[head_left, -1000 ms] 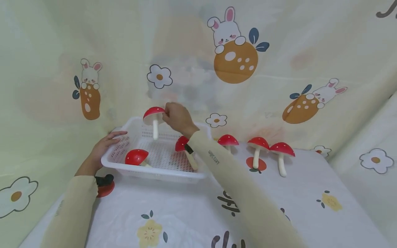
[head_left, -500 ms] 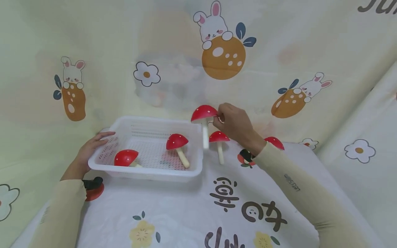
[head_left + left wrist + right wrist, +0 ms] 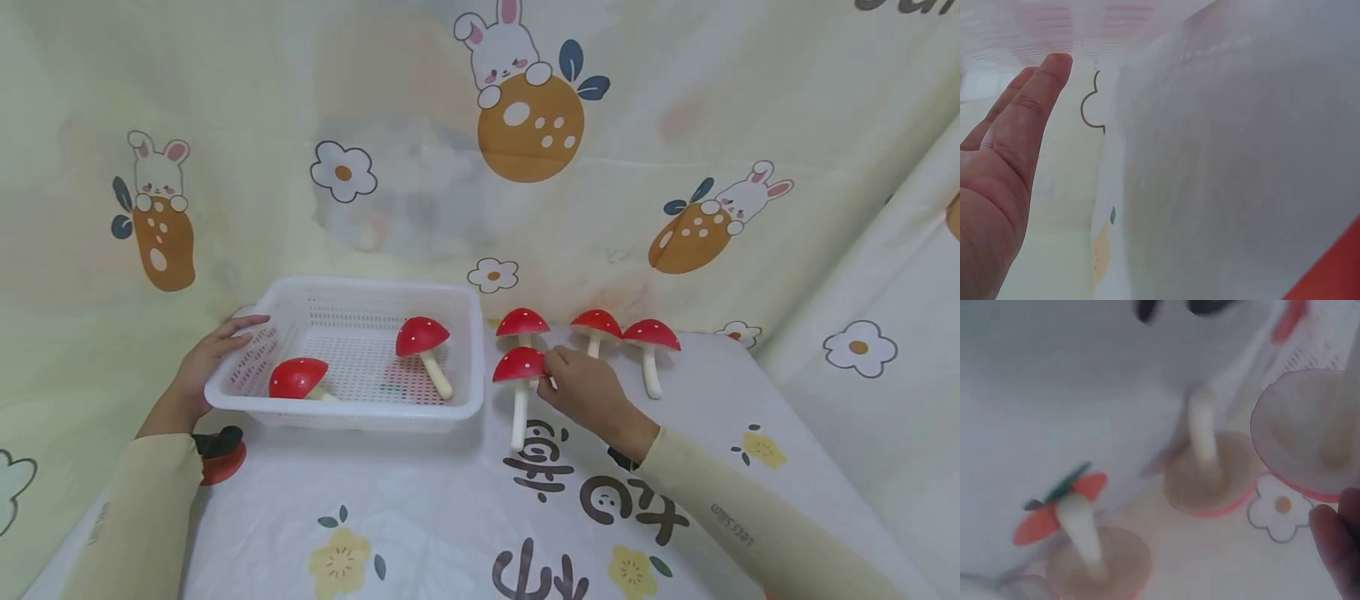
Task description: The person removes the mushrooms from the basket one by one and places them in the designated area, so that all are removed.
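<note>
Presently: left grip [image 3: 201,371], fingers extended, unclenched, at the rim of 1 white perforated plastic basket [image 3: 360,408]; inside, 2 smooth white-dotted red-domed mushrooms [image 3: 422,336], stems pale; outside, over the white printed tabletop [image 3: 420,492], 1 upright held mushroom [image 3: 519,364], like form, cap edge pinched by right grip [image 3: 588,393]; apparent step, positioning it; next move likely calls for careful setting-down; behind and rightward, 3 similar mushrooms [image 3: 652,333].

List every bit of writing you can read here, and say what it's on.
"Lets slim": small, upside-down print on the right sleeve.
Left sleeve: print too small and blurred to read.
Tablecloth: large, dark, stylised characters, some cut off by the frame; I cannot read them surely.
Wall cloth: dark lettering at the head view's top right, too cut off to read.
</note>
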Demonstrator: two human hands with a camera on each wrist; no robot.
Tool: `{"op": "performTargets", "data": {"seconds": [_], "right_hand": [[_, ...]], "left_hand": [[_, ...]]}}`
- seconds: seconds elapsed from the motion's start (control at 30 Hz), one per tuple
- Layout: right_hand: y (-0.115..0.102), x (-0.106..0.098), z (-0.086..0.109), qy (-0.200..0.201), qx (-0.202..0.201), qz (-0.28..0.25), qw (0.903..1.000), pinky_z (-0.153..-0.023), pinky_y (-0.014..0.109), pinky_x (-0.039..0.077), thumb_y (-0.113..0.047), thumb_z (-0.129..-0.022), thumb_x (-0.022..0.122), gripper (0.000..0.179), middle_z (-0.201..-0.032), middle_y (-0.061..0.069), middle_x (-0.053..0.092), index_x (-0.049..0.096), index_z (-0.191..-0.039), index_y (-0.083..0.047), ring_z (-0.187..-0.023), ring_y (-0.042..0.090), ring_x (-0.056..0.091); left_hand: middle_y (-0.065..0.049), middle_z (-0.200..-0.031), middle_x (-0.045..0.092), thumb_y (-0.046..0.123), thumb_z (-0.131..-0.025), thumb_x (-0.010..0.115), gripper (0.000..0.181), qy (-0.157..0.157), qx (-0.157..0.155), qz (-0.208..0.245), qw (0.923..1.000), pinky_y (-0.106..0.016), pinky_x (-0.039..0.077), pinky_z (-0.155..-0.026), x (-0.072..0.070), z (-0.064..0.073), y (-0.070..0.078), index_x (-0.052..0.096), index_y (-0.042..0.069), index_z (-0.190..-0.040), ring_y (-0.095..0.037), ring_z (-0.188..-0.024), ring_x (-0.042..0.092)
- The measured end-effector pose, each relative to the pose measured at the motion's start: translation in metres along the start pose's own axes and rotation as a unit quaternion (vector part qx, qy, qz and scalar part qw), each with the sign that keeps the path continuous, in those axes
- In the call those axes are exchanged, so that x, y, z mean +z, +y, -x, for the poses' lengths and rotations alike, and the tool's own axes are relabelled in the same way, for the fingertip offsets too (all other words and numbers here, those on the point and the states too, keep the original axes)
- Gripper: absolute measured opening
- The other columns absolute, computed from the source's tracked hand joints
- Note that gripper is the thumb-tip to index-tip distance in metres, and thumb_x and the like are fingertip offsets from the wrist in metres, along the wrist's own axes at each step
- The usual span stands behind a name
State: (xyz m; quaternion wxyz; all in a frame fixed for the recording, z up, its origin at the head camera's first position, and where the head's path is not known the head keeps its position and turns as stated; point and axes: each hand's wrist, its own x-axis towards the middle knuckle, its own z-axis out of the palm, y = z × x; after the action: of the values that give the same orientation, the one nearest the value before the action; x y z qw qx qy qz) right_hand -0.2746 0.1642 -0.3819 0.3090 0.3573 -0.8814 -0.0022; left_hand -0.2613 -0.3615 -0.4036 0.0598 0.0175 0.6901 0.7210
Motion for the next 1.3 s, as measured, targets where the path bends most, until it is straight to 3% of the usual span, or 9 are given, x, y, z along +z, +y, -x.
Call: {"op": "performTargets", "data": {"seconds": [0.13, 0.33, 0.53, 0.7, 1.03, 1.3], "right_hand": [[-0.007, 0.010, 0.013, -0.028, 0.006, -0.001, 0.9996, -0.047, 0.018, 0.046, -0.019, -0.072, 0.085, 0.029, -0.077, 0.006, 0.068, 0.063, -0.086, -0.005, -0.055, 0.014, 0.060], [-0.013, 0.016, 0.022, -0.064, 0.017, -0.007, 0.9978, -0.051, 0.018, 0.049, -0.023, -0.071, 0.087, 0.035, -0.081, 0.004, 0.068, 0.064, -0.092, -0.007, -0.060, 0.012, 0.060], [-0.017, 0.010, 0.027, -0.111, 0.066, -0.016, 0.9914, -0.051, 0.016, 0.046, -0.028, -0.073, 0.087, 0.034, -0.075, 0.000, 0.063, 0.062, -0.090, -0.011, -0.059, 0.008, 0.054], [-0.019, 0.003, 0.035, -0.146, 0.096, -0.018, 0.9844, -0.054, 0.020, 0.051, -0.034, -0.074, 0.086, 0.039, -0.081, -0.001, 0.063, 0.062, -0.097, -0.013, -0.067, 0.010, 0.055], [-0.016, -0.010, 0.046, -0.145, 0.093, -0.009, 0.9851, -0.054, 0.023, 0.053, -0.038, -0.072, 0.087, 0.052, -0.091, 0.002, 0.066, 0.061, -0.109, -0.012, -0.075, 0.015, 0.062], [-0.015, -0.005, 0.049, -0.135, 0.079, -0.004, 0.9878, -0.054, 0.021, 0.053, -0.044, -0.069, 0.088, 0.062, -0.098, 0.004, 0.066, 0.060, -0.113, -0.011, -0.076, 0.014, 0.063]], "left_hand": [[0.013, -0.136, 0.042, 0.030, -0.104, 0.046, 0.050, 0.002, -0.004, 0.000, 1.0000, -0.031, 0.059, -0.083, 0.000, -0.001, 0.000, 0.033, 0.034, -0.152, -0.006, -0.112, 0.058], [0.013, -0.136, 0.043, 0.031, -0.104, 0.046, 0.051, 0.003, -0.005, -0.004, 1.0000, -0.030, 0.059, -0.084, 0.001, 0.000, 0.000, 0.033, 0.034, -0.152, -0.006, -0.112, 0.058], [0.014, -0.135, 0.042, 0.034, -0.103, 0.048, 0.052, 0.009, -0.014, -0.004, 0.9998, -0.030, 0.059, -0.083, 0.000, -0.001, -0.001, 0.033, 0.035, -0.153, -0.006, -0.112, 0.058], [0.015, -0.134, 0.042, 0.034, -0.103, 0.048, 0.051, 0.010, -0.014, -0.001, 0.9999, -0.031, 0.059, -0.083, -0.001, -0.001, -0.001, 0.034, 0.036, -0.152, -0.006, -0.111, 0.057], [0.015, -0.134, 0.041, 0.033, -0.103, 0.047, 0.052, 0.005, -0.018, 0.010, 0.9998, -0.030, 0.059, -0.083, -0.002, -0.001, -0.003, 0.031, 0.035, -0.153, -0.005, -0.111, 0.058], [0.015, -0.135, 0.042, 0.032, -0.104, 0.046, 0.052, 0.006, -0.013, 0.002, 0.9999, -0.031, 0.059, -0.082, 0.000, -0.001, -0.002, 0.031, 0.034, -0.154, -0.004, -0.109, 0.059]]}}
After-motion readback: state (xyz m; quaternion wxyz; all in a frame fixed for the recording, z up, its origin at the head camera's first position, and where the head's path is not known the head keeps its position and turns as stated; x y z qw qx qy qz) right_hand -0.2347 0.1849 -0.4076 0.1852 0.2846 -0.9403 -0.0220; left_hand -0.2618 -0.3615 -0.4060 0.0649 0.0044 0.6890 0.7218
